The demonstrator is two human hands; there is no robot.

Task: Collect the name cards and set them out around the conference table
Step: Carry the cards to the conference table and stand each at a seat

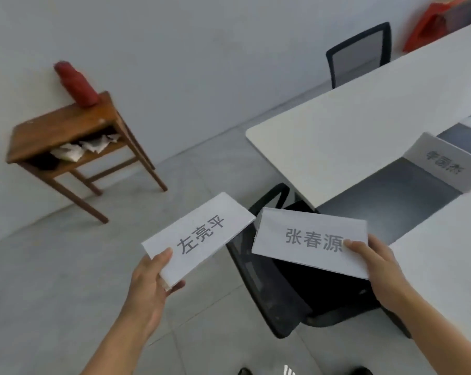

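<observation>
L hand (150,282) is nearest the lens: thumb on top, fingers (176,286) curled under, pinched closed on the near corner of the left name card (199,236). That card runs up and away from the thumb at a slant, printed face up, w/ more sheets visible under its near edge.

R hand (375,269) grips the right name card (310,240) at its right end; thumb presses the printed face, other fingers hidden behind the paper, so closed on it. Card extends left from the thumb and almost meets the far corner of the left card; a narrow gap separates them.

Directly below both cards, under the fingertips: black mesh chair (277,288).

Beyond the R hand: white conference table (337,136), w/ a third name card (445,163) standing folded on it, text blurred.

Well beyond the L hand: wooden side table (66,125) at the wall, red bottle (75,83) on top, crumpled papers (88,147) on its shelf. Second chair (361,52) at the table's far side.
</observation>
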